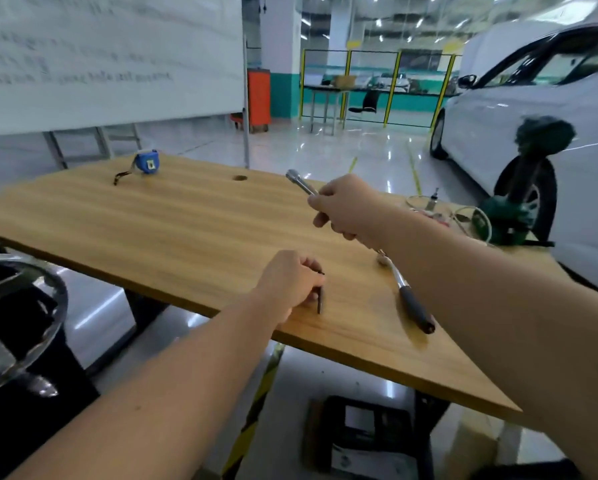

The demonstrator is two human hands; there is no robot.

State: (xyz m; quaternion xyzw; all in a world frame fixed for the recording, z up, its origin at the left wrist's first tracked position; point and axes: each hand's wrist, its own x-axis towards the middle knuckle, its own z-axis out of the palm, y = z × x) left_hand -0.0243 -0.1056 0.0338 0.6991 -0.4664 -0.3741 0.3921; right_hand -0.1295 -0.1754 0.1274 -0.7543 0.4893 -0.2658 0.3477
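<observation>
Head view: right hand (346, 211) fisted mid-shaft round chrome socket wrench (299, 181), probably for balance. Left hand (287, 282) pinches hex key (319, 303) on wooden table (186, 220), seemingly to lift it.

Wooden tabletop (186, 230) | blue tape measure (147, 162) far left | green power tool (505, 216) far right | dark hex key (319, 301) near edge

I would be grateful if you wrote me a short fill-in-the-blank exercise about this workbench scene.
1. The tape measure on the wooden table is ____ in colour.
2. The right hand grips a chrome wrench; the small dark hex key is held by the person's ____.
3. The car beside the table is ____ in colour.
Missing words: blue; left hand; white.
</observation>
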